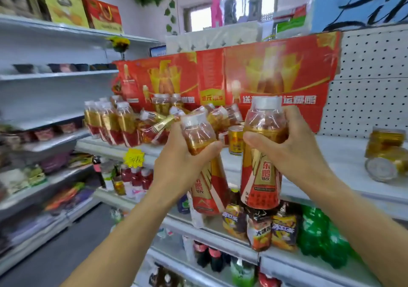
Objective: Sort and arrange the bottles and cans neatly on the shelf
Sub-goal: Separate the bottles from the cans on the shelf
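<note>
Two white-capped red-gold bottles (206, 165)

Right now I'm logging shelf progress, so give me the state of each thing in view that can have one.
left hand: grips a bottle, tilted, off the shelf.
left bottle: capped, held leaning.
right hand: grips a bottle near its shoulder.
right bottle: capped, upright, held in the air.
bottle row: standing, capped.
loose bottles: lying jumbled on the shelf.
small can: upright.
cans at right: one on its side.
</note>
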